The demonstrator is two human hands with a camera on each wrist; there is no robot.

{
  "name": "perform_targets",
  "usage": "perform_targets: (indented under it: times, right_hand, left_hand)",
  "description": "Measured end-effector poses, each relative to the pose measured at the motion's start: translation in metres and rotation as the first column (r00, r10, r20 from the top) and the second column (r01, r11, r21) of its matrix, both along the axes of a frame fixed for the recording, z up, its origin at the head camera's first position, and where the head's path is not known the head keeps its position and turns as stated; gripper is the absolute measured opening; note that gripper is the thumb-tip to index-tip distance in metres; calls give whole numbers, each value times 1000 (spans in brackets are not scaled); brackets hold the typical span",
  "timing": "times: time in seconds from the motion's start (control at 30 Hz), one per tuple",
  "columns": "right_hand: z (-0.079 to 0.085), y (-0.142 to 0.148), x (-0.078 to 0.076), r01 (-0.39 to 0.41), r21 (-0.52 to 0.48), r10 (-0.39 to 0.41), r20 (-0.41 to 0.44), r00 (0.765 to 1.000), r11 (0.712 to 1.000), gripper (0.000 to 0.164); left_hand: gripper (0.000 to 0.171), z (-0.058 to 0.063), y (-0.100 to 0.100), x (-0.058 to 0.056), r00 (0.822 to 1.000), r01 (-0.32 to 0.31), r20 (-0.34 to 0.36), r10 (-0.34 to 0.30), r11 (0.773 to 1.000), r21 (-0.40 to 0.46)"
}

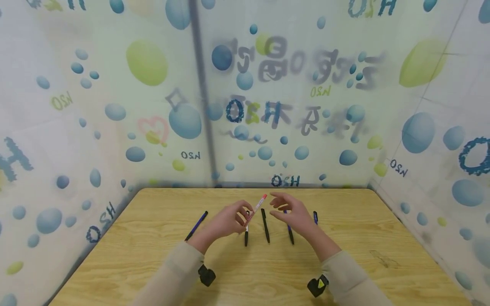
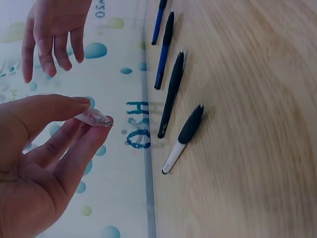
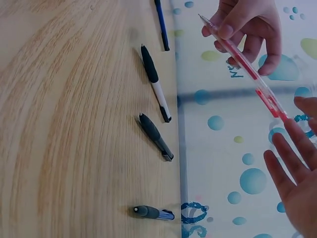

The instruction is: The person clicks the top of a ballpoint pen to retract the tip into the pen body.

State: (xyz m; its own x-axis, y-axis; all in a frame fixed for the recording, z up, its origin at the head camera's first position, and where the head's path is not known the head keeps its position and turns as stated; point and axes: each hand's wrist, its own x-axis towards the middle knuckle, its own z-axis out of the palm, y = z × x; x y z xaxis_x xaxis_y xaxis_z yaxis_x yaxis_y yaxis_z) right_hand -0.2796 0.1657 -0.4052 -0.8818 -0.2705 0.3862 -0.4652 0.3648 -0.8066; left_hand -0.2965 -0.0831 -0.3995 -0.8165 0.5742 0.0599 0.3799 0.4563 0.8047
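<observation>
Between thumb and fingertips my left hand (image 1: pixel 226 219) pinches a clear pen with a red clip and red ink (image 3: pixel 242 62). The pen is held tilted above the table, its bare tip toward the left hand and its red end up to the right. My right hand (image 1: pixel 294 213) hovers by that red end, fingers loosely bent and spread, gripping nothing. In the right wrist view a fingertip overlaps the pen's end; whether it touches I cannot tell. Below the hands lie a white-and-black pen (image 2: pixel 185 134) and a black pen (image 1: pixel 266 225).
A blue pen (image 1: pixel 196 226) lies on the wooden table (image 1: pixel 245 276) at the left. To the right are a blue-and-black pen (image 1: pixel 290 233) and another blue pen (image 1: pixel 315 216), partly hidden by the right arm. Patterned curtains (image 1: pixel 245 165) enclose the table's back and sides.
</observation>
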Motion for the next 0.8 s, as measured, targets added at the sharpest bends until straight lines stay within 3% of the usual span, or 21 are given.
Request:
perform_targets:
  times: [0.13, 0.4, 0.63, 0.8]
  right_hand:
    - [1, -2, 2, 53, -19, -53, 15, 998, 998, 54]
    - [0, -5, 3, 44, -48, -42, 47, 998, 998, 53]
    - [2, -12, 5, 57, -80, -54, 41, 998, 995, 49]
    - [6, -18, 11, 75, -118, -72, 35, 997, 990, 46]
  left_hand:
    - [49, -5, 7, 3, 1000, -14, 28, 12, 998, 65]
    - [46, -12, 17, 10, 986, -32, 164, -3, 977, 209]
    - [42, -18, 24, 17, 959, -86, 283, -17, 934, 348]
    - [35, -19, 29, 24, 949, -159, 314, 35, 911, 381]
